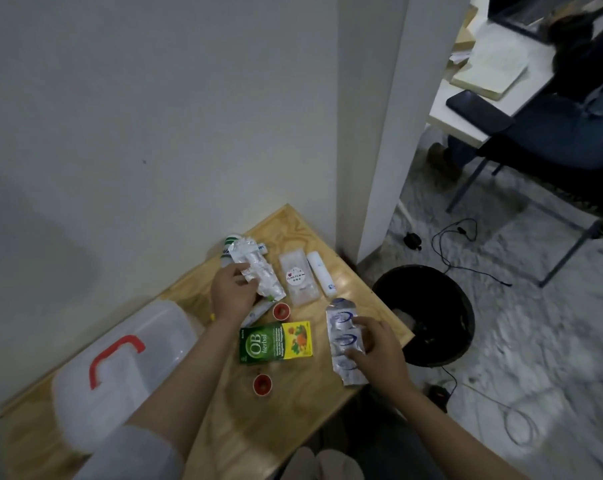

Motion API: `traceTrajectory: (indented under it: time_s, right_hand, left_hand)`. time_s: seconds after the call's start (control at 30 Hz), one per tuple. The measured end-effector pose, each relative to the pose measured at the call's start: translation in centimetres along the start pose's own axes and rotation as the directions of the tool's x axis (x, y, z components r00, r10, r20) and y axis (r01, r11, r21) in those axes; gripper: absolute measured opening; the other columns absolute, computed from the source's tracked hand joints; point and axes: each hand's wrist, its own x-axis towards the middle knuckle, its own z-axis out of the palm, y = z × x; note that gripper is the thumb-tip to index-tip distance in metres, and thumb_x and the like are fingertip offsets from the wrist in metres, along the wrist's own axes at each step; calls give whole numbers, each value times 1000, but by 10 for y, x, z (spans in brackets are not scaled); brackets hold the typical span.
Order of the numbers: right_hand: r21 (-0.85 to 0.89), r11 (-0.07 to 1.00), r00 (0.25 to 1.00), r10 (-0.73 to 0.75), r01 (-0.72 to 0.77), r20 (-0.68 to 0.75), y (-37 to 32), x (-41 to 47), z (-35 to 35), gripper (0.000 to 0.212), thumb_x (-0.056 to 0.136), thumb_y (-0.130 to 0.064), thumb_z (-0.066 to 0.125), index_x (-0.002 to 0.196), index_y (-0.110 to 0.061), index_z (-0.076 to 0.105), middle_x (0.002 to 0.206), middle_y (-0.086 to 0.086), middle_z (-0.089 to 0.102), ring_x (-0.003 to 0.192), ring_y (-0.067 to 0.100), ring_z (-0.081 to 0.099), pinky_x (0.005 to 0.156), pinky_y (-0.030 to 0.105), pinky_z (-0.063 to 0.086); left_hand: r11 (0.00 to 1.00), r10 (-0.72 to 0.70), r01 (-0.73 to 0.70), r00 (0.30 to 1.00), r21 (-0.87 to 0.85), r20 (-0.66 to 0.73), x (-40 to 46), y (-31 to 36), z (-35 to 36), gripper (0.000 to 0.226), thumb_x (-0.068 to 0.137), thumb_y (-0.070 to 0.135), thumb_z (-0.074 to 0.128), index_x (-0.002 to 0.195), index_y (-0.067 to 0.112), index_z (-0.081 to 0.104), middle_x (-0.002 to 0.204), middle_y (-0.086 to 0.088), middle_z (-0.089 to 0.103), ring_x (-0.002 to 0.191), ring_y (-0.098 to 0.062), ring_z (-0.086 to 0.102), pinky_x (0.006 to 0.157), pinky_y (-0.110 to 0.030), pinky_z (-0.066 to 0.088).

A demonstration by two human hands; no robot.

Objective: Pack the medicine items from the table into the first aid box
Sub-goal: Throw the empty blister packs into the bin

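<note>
Right hand (379,344) gripping foil strip (343,337), possibly pills

black bin (431,292), floor cable (466,258), chair (521,157)

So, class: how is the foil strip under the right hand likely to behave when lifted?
The foil strip looks thin and crinkled, so it is probably light and floppy, bending where the right hand does not support it. It lies flat, so it is unlikely to roll. Its shiny surface may be a bit slippery.
</note>
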Motion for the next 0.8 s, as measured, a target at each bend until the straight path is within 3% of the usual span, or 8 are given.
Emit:
traceTrajectory:
  time_s: [0.23,0.4,0.47,0.53,0.67,0.8]
  right_hand:
    - [233,971,998,42,-51,40,-2,10,-18,51,68,-5,78,115,-13,59,102,2,64,89,10,63,71,11,50]
    - [414,905,993,118,-96,-28,6,20,-37,53,67,-3,80,113,-20,60,92,8,71,79,20,70,71,31,58]
    - [456,882,987,157,-119,-46,12,25,-48,53,68,-1,80,114,-17,60,88,10,72,78,28,70,71,40,59]
    - [478,869,980,188,-133,-70,23,33,-60,52,69,-2,79,115,-16,59,91,8,71,79,26,71,72,41,59]
    - [417,889,952,269,-188,-144,52,50,-82,48,74,-2,71,119,-14,57,102,6,64,83,24,65,70,30,53]
    - [264,938,952,270,-226,-144,82,69,-95,30,77,1,57,106,-4,59,89,15,62,73,21,56,56,21,41]
  left_hand:
    - [982,92,-100,994,-162,-54,-16,13,-9,35,79,5,70,114,8,64,116,-6,62,76,2,57,60,-3,42]
    - [940,146,-160,987,-301,-70,-30,42,13,33,79,6,71,110,14,64,112,-1,64,70,6,63,63,-13,51]
    - [930,193,-195,980,-312,-38,-38,54,30,31,79,6,72,107,19,64,112,1,63,74,0,65,68,-22,55]
    - [925,255,-243,967,-292,3,-46,69,52,31,78,7,73,105,22,64,111,5,62,76,-7,66,68,-22,54]
    - [939,309,-270,934,-212,179,-53,88,115,29,78,6,72,104,17,66,104,-1,62,73,-8,63,68,-19,52]
    - [950,310,-300,884,-83,351,-58,96,183,28,78,7,70,106,13,66,96,-3,60,73,-9,56,73,-25,50]
